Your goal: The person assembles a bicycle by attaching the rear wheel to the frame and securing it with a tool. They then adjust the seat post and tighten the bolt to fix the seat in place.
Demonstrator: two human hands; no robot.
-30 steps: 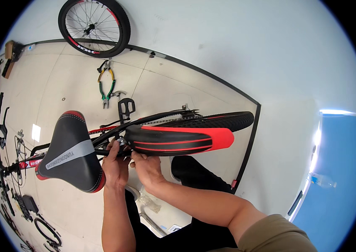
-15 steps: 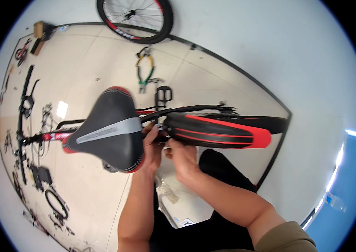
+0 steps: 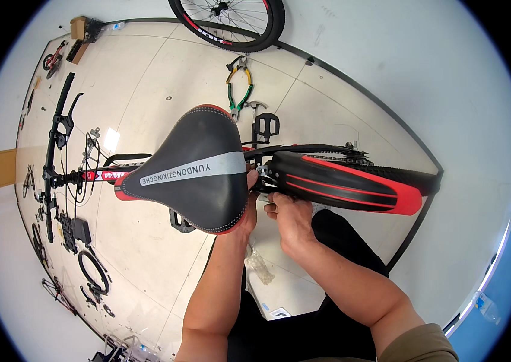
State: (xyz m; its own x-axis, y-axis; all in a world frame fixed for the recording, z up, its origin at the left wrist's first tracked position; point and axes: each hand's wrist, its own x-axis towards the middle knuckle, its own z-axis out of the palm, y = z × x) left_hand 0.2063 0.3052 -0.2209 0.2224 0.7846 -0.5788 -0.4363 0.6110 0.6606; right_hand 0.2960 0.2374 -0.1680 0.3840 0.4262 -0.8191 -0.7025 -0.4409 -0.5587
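A bicycle with a black, grey-striped saddle (image 3: pixel 198 175) stands in front of me. Behind the saddle, a black mudguard with red edging (image 3: pixel 334 184) reaches out over the rear wheel (image 3: pixel 427 183). My left hand (image 3: pixel 250 212) is closed around the mudguard's bracket (image 3: pixel 262 171) just behind the saddle, its fingers partly hidden by the saddle. Close under the mudguard's front end, my right hand (image 3: pixel 295 222) has its fingers curled together in a pinch. What sits between those fingertips is too small to make out.
Pliers with yellow and green handles (image 3: pixel 240 87) and a hammer (image 3: pixel 255 105) lie on the floor beyond the bike. A loose wheel (image 3: pixel 276 27) leans at the far wall. Handlebars (image 3: pixel 56 142) are at left; bike parts (image 3: pixel 94 271) lie scattered there.
The whole view has shifted, so the bike and floor items appear farther right. Both hands remain at the mudguard's front end, with the right fingers slightly repositioned.
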